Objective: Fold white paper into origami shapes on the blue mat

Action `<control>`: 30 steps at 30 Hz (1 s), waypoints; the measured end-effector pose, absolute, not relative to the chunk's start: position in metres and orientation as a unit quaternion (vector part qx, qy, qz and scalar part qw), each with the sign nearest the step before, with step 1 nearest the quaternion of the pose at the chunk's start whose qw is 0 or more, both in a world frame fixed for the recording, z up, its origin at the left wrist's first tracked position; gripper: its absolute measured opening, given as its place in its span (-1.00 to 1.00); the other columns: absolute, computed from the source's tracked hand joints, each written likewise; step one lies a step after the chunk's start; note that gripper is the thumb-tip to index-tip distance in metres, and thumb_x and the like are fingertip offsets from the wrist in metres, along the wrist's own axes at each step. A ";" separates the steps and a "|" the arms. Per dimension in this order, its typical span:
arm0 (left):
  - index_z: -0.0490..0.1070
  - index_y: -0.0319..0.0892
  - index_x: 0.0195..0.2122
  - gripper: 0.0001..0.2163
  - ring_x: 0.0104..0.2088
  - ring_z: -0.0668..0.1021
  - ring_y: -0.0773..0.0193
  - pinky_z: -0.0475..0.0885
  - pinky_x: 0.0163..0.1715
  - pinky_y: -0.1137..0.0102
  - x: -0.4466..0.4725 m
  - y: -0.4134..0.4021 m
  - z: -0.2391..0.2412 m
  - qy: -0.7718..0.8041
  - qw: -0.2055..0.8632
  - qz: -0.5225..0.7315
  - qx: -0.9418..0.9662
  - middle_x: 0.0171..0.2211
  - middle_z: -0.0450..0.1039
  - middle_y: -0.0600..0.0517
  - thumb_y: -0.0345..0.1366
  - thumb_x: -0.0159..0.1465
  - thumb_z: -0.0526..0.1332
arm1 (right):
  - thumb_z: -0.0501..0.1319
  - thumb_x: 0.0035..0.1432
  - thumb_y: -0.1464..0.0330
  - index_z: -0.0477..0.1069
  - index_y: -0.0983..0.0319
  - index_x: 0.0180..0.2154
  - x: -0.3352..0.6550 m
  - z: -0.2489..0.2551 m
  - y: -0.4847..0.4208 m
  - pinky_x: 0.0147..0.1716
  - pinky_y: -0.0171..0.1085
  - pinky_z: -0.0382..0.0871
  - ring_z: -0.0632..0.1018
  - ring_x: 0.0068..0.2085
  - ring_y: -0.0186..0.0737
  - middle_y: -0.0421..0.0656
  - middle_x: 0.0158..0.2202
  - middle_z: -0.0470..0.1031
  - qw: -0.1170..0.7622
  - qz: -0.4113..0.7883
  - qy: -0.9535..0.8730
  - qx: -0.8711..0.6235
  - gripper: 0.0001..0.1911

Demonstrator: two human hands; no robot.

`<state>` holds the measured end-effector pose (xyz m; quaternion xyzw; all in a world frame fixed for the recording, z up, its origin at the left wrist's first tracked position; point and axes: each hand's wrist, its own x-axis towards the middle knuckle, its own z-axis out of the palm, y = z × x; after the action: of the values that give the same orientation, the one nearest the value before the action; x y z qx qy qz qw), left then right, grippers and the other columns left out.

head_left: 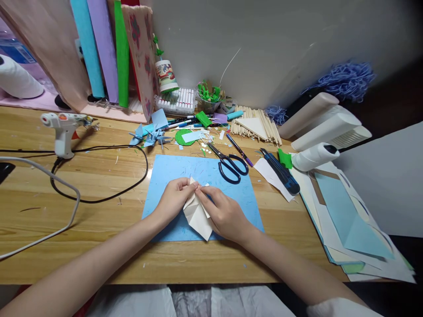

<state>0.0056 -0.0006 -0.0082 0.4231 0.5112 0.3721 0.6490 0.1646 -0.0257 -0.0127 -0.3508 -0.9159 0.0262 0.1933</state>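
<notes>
Between my two hands is a piece of cream paper [198, 219], creased and partly folded, one point of it hanging down toward me. My left hand [175, 198] pinches its upper left edge with thumb and fingers. On the other side, my right hand [224, 211] grips the upper right edge, and the fingertips of both hands meet near the top. Some of the folds are hidden behind my fingers. Beneath lies a blue sheet [165, 171] on the wooden table. Black-handled scissors [231, 165] rest on the sheet's far right corner.
A white glue gun [64, 132] stands at left by a looped black cable [99, 201]. Blue folded paper pieces [155, 132], wooden sticks [274, 132] and a marker box [176, 101] line the back. At right are a utility knife [280, 171] and stacked paper [350, 220].
</notes>
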 end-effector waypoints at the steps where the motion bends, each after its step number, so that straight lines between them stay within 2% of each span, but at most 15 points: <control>1: 0.30 -0.24 -0.58 -0.71 -0.64 0.21 0.45 0.07 -0.64 0.52 0.006 0.000 -0.009 0.511 0.647 0.375 0.423 -0.67 0.19 0.17 -0.09 0.03 0.20 | -0.01 0.09 0.53 0.16 0.45 0.07 0.164 -0.013 -0.026 -0.11 -0.13 0.38 0.34 -0.02 -0.05 0.13 -0.07 0.32 0.195 0.026 -0.916 -0.349 -0.53; 8: 0.29 -0.22 -0.62 -0.70 -0.68 0.18 0.45 0.07 -0.63 0.51 0.006 0.001 -0.010 0.509 0.648 0.385 0.416 -0.71 0.16 0.20 -0.09 0.08 0.16 | -0.06 0.12 0.53 0.07 0.40 0.12 0.164 -0.012 -0.026 -0.14 -0.16 0.39 0.33 -0.02 -0.07 0.09 -0.08 0.31 0.195 0.016 -0.914 -0.357 -0.51; 18: 0.38 -0.25 -0.51 -0.71 -0.60 0.32 0.40 0.16 -0.60 0.52 0.004 -0.001 -0.011 0.504 0.667 0.375 0.401 -0.62 0.33 0.12 -0.08 0.10 0.14 | -0.04 0.11 0.51 0.07 0.40 0.13 0.165 -0.013 -0.025 -0.21 -0.17 0.40 0.37 -0.13 -0.07 0.05 -0.18 0.34 0.197 0.008 -0.915 -0.352 -0.49; 22: 0.38 -0.27 -0.51 -0.73 -0.60 0.32 0.42 0.17 -0.60 0.53 0.004 -0.001 -0.010 0.496 0.677 0.380 0.388 -0.62 0.34 0.12 -0.12 0.10 0.16 | -0.03 0.11 0.49 0.11 0.42 0.12 0.166 -0.015 -0.025 -0.23 -0.14 0.39 0.38 -0.13 -0.05 0.07 -0.22 0.35 0.199 0.017 -0.918 -0.344 -0.50; 25: 0.38 -0.27 -0.55 -0.76 -0.63 0.31 0.44 0.18 -0.61 0.53 0.005 0.000 -0.008 0.505 0.677 0.389 0.369 -0.65 0.31 0.13 -0.17 0.09 0.16 | -0.02 0.11 0.49 0.16 0.36 0.10 0.167 -0.015 -0.024 -0.23 -0.14 0.37 0.39 -0.14 -0.08 0.05 -0.20 0.35 0.225 0.075 -0.905 -0.354 -0.53; 30: 0.40 -0.27 -0.51 -0.79 -0.55 0.42 0.36 0.30 -0.48 0.49 0.002 0.004 -0.007 0.537 0.642 0.402 0.370 -0.60 0.41 0.08 -0.23 0.09 0.11 | -0.03 0.16 0.50 0.31 0.21 -0.03 0.172 -0.015 -0.016 -0.27 -0.26 0.32 0.41 -0.24 -0.24 -0.09 -0.26 0.36 0.315 0.279 -0.794 -0.439 -0.65</control>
<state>0.0018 0.0040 -0.0070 0.3697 0.5375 0.4024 0.6423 0.1716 -0.0156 -0.0145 -0.4388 -0.7942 0.2787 0.3148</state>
